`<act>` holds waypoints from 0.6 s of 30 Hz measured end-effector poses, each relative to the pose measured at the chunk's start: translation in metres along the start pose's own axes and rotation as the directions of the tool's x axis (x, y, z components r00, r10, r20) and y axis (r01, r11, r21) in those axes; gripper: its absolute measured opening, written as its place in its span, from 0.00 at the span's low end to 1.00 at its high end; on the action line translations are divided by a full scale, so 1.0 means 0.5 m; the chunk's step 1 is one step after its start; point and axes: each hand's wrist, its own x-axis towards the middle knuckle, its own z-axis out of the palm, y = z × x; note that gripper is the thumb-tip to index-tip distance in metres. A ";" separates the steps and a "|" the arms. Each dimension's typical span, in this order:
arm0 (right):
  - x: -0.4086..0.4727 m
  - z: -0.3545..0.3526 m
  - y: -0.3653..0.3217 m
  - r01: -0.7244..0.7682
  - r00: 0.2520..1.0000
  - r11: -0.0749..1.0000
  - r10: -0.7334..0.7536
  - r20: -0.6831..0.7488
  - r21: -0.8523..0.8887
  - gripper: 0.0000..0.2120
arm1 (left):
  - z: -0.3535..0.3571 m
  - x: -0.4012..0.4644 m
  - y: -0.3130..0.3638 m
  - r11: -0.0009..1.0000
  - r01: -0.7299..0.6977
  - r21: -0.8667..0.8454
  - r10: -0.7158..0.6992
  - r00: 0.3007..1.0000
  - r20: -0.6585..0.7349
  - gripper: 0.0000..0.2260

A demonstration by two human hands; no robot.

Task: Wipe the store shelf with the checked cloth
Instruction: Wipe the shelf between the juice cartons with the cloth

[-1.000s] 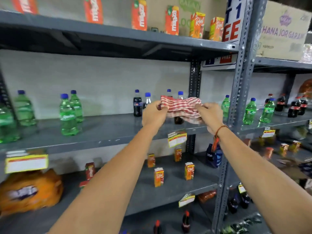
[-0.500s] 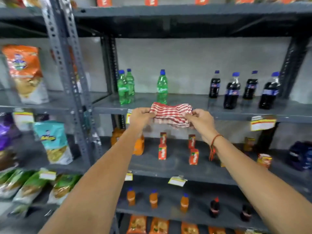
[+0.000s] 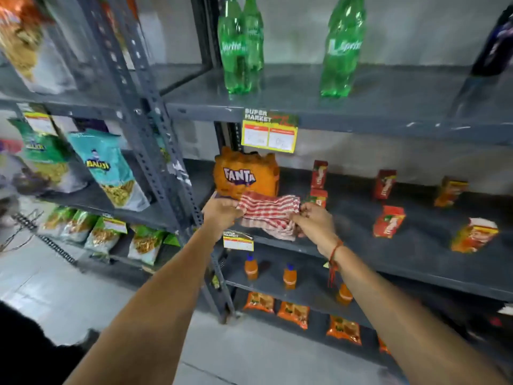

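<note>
A red-and-white checked cloth (image 3: pixel 268 215) is bunched between both my hands, stretched just above the front left part of a dark grey shelf (image 3: pixel 410 245). My left hand (image 3: pixel 222 212) grips its left end, close to the orange Fanta pack (image 3: pixel 245 176). My right hand (image 3: pixel 315 225) pinches its right end, a red thread around the wrist. The lower folds of the cloth hang over the shelf's front edge; I cannot tell whether it touches the surface.
Several red and orange juice cartons (image 3: pixel 388 221) stand scattered on the same shelf to the right. Green bottles (image 3: pixel 240 45) stand on the shelf above. A perforated grey upright (image 3: pixel 155 129) rises at the left, with snack bags (image 3: pixel 111 170) beyond. Price tags (image 3: pixel 268 137) hang from shelf edges.
My view and hands have dropped from the bottle shelf to the shelf below it, and I am closer. Both hands still hold the cloth, now beside the Fanta pack.
</note>
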 end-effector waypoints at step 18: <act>0.164 0.114 0.127 0.143 0.984 0.821 -0.060 0.166 -0.553 0.21 | 0.062 0.204 -0.147 0.922 0.002 0.386 -0.028 0.998 0.062 0.08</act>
